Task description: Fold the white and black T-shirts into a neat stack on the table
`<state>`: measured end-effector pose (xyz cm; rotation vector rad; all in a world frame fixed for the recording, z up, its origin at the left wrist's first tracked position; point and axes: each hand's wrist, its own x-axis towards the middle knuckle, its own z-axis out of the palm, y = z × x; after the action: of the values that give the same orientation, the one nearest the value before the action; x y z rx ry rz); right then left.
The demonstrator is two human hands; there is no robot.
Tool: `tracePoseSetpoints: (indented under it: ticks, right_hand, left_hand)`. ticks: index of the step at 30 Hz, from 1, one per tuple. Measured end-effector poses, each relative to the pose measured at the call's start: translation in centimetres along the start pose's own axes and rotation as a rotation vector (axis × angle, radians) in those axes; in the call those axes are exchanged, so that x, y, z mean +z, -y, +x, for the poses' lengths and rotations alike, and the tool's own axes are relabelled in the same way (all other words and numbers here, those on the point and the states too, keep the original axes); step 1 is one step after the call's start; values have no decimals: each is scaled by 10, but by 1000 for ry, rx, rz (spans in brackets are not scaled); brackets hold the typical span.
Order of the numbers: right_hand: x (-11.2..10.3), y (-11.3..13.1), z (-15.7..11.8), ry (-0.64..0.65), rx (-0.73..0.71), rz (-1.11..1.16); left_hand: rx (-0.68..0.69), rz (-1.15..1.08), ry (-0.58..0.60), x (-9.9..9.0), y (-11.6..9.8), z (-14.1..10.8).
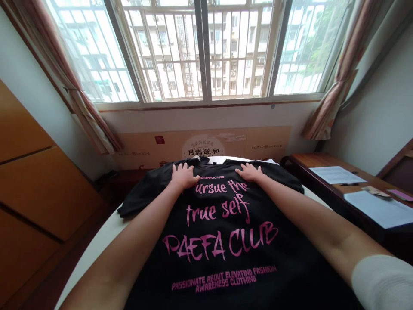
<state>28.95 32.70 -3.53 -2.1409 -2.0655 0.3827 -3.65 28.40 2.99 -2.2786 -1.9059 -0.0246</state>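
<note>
A black T-shirt (226,224) with pink lettering lies spread out, front up, over a white round table (87,254). Its collar end points toward the window, and the lower part runs out of view at the bottom. My left hand (185,175) rests flat on the upper left of the shirt, fingers apart, beside the small top line of print. On the upper right, my right hand (249,172) lies palm down on the cloth with its fingers spread. Neither hand grips the fabric. Both forearms reach across the shirt, the left one covering part of its left side.
On the right stands a brown wooden desk (309,161) with paper sheets (337,175), a pen (350,184) and a white pad (380,209). A wooden cabinet (32,189) is at the left. Beyond the table are a printed panel (235,142) and a barred window (238,51) with curtains.
</note>
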Motion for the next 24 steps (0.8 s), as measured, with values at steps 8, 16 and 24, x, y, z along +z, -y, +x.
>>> tracePoseSetpoints:
  ticks: [8, 16, 24]
  right_hand:
    - [0, -45, -9, -19, -13, -30]
    - [-3, -43, -28, -60, 16, -144]
    - [-17, -21, -45, -80, -54, -235]
  left_hand:
    - [340, -264, 21, 34, -79, -113]
    - [325, -311, 116, 25, -50, -151]
    - [653, -409, 235, 0, -42, -226]
